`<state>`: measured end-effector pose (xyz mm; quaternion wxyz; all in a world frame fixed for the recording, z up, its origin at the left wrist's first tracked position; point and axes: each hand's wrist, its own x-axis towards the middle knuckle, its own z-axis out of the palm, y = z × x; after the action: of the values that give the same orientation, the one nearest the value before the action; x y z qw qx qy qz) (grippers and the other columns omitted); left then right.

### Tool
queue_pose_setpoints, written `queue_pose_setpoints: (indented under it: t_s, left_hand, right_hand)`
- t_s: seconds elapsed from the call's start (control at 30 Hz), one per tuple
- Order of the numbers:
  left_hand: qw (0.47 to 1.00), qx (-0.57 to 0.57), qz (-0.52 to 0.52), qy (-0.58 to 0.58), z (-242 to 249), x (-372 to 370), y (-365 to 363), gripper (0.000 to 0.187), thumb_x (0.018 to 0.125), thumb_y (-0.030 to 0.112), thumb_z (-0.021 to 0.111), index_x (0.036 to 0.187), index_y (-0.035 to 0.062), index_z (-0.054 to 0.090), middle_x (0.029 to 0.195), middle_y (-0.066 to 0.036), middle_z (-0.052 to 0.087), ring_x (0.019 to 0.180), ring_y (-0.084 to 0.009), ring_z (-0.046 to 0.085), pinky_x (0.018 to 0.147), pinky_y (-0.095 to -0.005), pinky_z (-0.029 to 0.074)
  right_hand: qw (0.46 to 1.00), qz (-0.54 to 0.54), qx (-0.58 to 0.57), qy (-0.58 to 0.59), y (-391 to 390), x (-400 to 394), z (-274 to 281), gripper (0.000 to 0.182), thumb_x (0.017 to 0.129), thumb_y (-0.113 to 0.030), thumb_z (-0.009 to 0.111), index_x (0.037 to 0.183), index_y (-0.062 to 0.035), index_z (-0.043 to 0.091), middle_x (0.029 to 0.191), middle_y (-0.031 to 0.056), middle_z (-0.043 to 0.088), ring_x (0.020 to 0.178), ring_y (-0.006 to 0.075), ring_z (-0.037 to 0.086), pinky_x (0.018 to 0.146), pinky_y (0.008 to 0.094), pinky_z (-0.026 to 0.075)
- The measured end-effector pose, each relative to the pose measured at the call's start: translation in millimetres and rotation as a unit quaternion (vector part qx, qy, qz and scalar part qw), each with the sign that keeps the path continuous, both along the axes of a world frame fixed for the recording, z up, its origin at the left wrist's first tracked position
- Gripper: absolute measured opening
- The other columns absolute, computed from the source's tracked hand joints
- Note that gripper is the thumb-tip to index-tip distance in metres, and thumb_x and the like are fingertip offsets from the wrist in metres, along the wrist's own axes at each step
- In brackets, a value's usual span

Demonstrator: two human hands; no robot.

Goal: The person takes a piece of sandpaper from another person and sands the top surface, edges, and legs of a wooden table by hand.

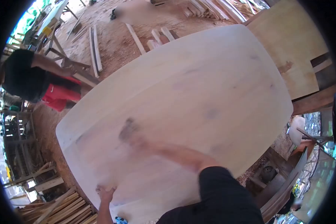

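Note:
A large pale wooden panel (190,93) with rounded edges fills the middle of the view, with several darker smudges on its face. My right hand (138,141) reaches across it, smeared by motion. At its fingers is a dark pad-like piece (128,128), low over the panel, too blurred to name more exactly. My left hand (106,193) lies on the panel's near left edge, fingers spread, holding nothing. A small blue object (120,220) shows at the near edge beside my left forearm.
A person (24,76) in a black top and red shorts stands beyond the left edge. Wood strips (69,209) are stacked at lower left; more planks (95,52) lie on the dusty ground. A plywood sheet (287,48) adjoins the right corner. Wooden framing (272,179) stands at lower right.

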<state>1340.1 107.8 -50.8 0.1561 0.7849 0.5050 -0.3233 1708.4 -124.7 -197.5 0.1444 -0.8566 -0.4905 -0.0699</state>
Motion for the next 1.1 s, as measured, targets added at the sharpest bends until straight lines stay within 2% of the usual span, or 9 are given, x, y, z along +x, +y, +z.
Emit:
queue_pose_setpoints:
  t_s: [0.1, 0.2, 0.3, 0.4, 0.53, 0.67, 0.83, 0.97, 1.1]
  left_hand:
    - [1.000, 0.006, -0.002, -0.007, -3.5, -15.3, 2.5, 0.143, 0.069, 0.064, 0.083, 0.153, -0.0131, -0.003, 0.156, -0.044, 0.003, 0.150, -0.0534, 0.002, 0.123, -0.0529, 0.011]
    - [1.000, 0.005, 0.002, -0.021, -4.0, -12.9, 5.0, 0.143, 0.068, 0.063, 0.084, 0.153, -0.0139, -0.001, 0.156, -0.045, 0.004, 0.149, -0.0542, 0.004, 0.123, -0.0531, 0.013]
    - [1.000, 0.003, 0.012, -0.028, -1.1, -10.0, 1.1, 0.141, 0.069, 0.062, 0.084, 0.153, -0.0148, 0.001, 0.156, -0.045, 0.005, 0.149, -0.0546, 0.006, 0.123, -0.0533, 0.014]
    - [1.000, -0.001, -0.003, -0.030, -5.4, -11.1, 4.3, 0.140, 0.069, 0.062, 0.084, 0.152, -0.0154, 0.002, 0.156, -0.045, 0.006, 0.149, -0.0546, 0.007, 0.122, -0.0532, 0.015]
    - [0.999, 0.002, -0.021, -0.045, -10.5, -18.1, 11.6, 0.139, 0.070, 0.060, 0.084, 0.151, -0.0168, 0.003, 0.155, -0.045, 0.009, 0.148, -0.0546, 0.008, 0.122, -0.0522, 0.016]
    - [0.996, -0.054, -0.022, -0.074, -6.1, -14.0, 14.9, 0.134, 0.072, 0.057, 0.085, 0.150, -0.0185, 0.006, 0.154, -0.045, 0.015, 0.147, -0.0533, 0.015, 0.122, -0.0492, 0.019]
    - [0.995, -0.015, -0.046, -0.085, -5.1, -8.9, 8.9, 0.127, 0.073, 0.053, 0.084, 0.149, -0.0196, 0.013, 0.151, -0.041, 0.027, 0.143, -0.0504, 0.028, 0.121, -0.0470, 0.023]
    - [0.994, -0.013, -0.053, -0.090, -14.0, -18.6, 18.6, 0.115, 0.074, 0.050, 0.085, 0.147, -0.0180, 0.026, 0.145, -0.037, 0.041, 0.139, -0.0474, 0.034, 0.119, -0.0478, 0.027]
    - [0.989, 0.022, -0.088, -0.115, -1.9, -9.8, 5.8, 0.096, 0.074, 0.045, 0.085, 0.138, -0.0126, 0.044, 0.139, -0.033, 0.049, 0.134, -0.0456, 0.042, 0.113, -0.0496, 0.035]
  right_hand:
    - [0.978, -0.210, 0.000, -0.009, -188.4, 117.6, 0.1, 0.051, 0.102, -0.036, 0.050, 0.149, -0.0173, 0.041, 0.149, 0.0040, 0.044, 0.140, 0.0257, 0.038, 0.118, 0.0498, 0.029]
    - [0.896, -0.437, -0.074, -0.006, -345.7, 208.2, 32.6, 0.055, 0.103, -0.037, 0.049, 0.153, -0.0189, 0.036, 0.154, 0.0033, 0.040, 0.145, 0.0249, 0.033, 0.120, 0.0491, 0.025]
    - [0.784, -0.592, -0.168, 0.079, -365.4, 218.3, 70.9, 0.060, 0.103, -0.037, 0.048, 0.158, -0.0204, 0.030, 0.159, 0.0026, 0.036, 0.149, 0.0241, 0.029, 0.122, 0.0484, 0.020]
    - [0.873, -0.480, -0.070, -0.051, -236.6, 139.4, 14.3, 0.058, 0.103, -0.036, 0.048, 0.157, -0.0191, 0.032, 0.158, 0.0038, 0.037, 0.148, 0.0258, 0.031, 0.122, 0.0492, 0.021]
    - [0.986, -0.162, 0.041, 0.017, -1.7, -55.9, 5.5, 0.057, 0.103, -0.034, 0.047, 0.155, -0.0173, 0.035, 0.157, 0.0054, 0.040, 0.146, 0.0281, 0.033, 0.122, 0.0503, 0.021]
    - [0.992, 0.096, 0.017, 0.080, 36.4, -152.8, 32.8, 0.055, 0.103, -0.032, 0.046, 0.154, -0.0155, 0.037, 0.156, 0.0070, 0.042, 0.144, 0.0305, 0.035, 0.122, 0.0513, 0.021]
    - [0.992, -0.109, 0.014, 0.054, -211.6, -34.8, 0.6, 0.053, 0.102, -0.030, 0.045, 0.152, -0.0133, 0.040, 0.154, 0.0090, 0.044, 0.142, 0.0334, 0.038, 0.122, 0.0526, 0.022]
    - [0.918, -0.383, -0.097, -0.034, -464.2, 76.9, 27.1, 0.052, 0.102, -0.028, 0.044, 0.151, -0.0115, 0.043, 0.153, 0.0106, 0.046, 0.140, 0.0357, 0.040, 0.122, 0.0537, 0.022]
    - [0.803, -0.517, -0.290, -0.061, -517.5, 94.3, 53.0, 0.053, 0.102, -0.028, 0.043, 0.151, -0.0094, 0.043, 0.152, 0.0108, 0.047, 0.138, 0.0382, 0.042, 0.121, 0.0554, 0.023]
